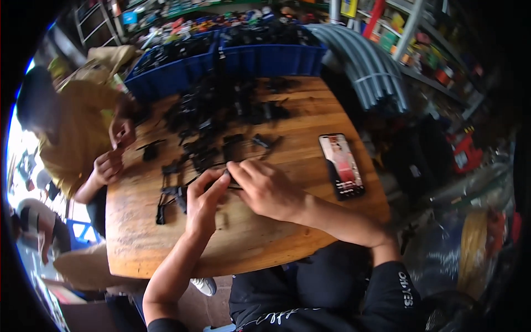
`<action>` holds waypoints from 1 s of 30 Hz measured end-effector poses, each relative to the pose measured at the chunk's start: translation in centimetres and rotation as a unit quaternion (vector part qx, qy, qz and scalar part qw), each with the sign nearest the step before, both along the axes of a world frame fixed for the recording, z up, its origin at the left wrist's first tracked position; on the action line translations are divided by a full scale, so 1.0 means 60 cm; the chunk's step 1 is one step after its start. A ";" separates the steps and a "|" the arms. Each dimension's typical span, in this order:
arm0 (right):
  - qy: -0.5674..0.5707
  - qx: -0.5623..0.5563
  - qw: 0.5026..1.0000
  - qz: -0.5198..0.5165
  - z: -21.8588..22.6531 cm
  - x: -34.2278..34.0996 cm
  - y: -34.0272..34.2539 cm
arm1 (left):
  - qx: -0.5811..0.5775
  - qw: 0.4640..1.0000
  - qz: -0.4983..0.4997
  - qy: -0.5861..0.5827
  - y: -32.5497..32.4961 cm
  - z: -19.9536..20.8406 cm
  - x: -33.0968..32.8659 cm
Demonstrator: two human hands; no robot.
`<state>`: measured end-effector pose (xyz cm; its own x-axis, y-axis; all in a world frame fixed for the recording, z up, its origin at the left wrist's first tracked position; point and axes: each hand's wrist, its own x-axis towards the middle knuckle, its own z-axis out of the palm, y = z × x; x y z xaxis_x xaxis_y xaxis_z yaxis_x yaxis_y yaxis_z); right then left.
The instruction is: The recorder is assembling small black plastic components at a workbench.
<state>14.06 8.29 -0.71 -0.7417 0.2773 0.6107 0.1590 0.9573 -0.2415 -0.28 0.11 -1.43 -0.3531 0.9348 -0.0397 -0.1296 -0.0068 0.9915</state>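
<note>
Over the near half of the wooden table (287,232), my left hand (203,200) and my right hand (268,191) meet at the fingertips. Between them they pinch a small black part (226,173), mostly covered by the fingers and too blurred to name more exactly. Just beyond my hands lie loose black plastic parts (200,152) with thin cords or straps. More of the same pieces lie beside my left hand, among them a dark strip (160,214). A larger heap of black parts (210,108) spreads toward the far side.
Two blue crates (271,67) filled with black parts stand at the table's far edge. A phone (342,166) with a lit screen lies at the right. At the left a co-worker in a yellow top (83,127) handles something small. Grey pipes (365,69) bend down at the far right.
</note>
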 end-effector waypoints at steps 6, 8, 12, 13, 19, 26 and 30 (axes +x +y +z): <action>0.012 -0.082 0.997 -0.004 -0.019 -0.009 0.017 | 0.032 0.996 0.010 0.088 -0.001 -0.012 0.024; 0.023 -0.086 0.996 -0.001 -0.017 -0.010 0.014 | 0.034 0.993 0.018 0.110 -0.001 -0.009 0.029; -0.044 -0.122 0.991 0.030 0.000 -0.009 0.029 | 0.065 0.997 0.012 0.051 0.005 -0.028 0.017; -0.077 -0.102 0.992 0.010 0.008 -0.003 0.038 | 0.037 0.999 0.008 0.038 0.005 -0.013 0.008; -0.087 -0.017 0.984 -0.154 -0.065 0.015 0.111 | 0.127 0.941 -0.013 -0.314 0.015 0.007 -0.059; -0.050 -0.007 0.994 -0.093 -0.040 0.022 0.107 | 0.061 0.967 -0.045 -0.244 0.010 0.015 -0.051; 0.055 0.025 0.998 0.008 0.010 0.003 0.058 | 0.003 0.998 -0.064 -0.022 0.005 0.006 -0.035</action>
<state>14.25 11.75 -0.11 -0.6730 0.2333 0.7019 0.1185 0.9707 -0.2090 -2.37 0.42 -1.04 -0.2288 0.9723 -0.0472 -0.1725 0.0072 0.9850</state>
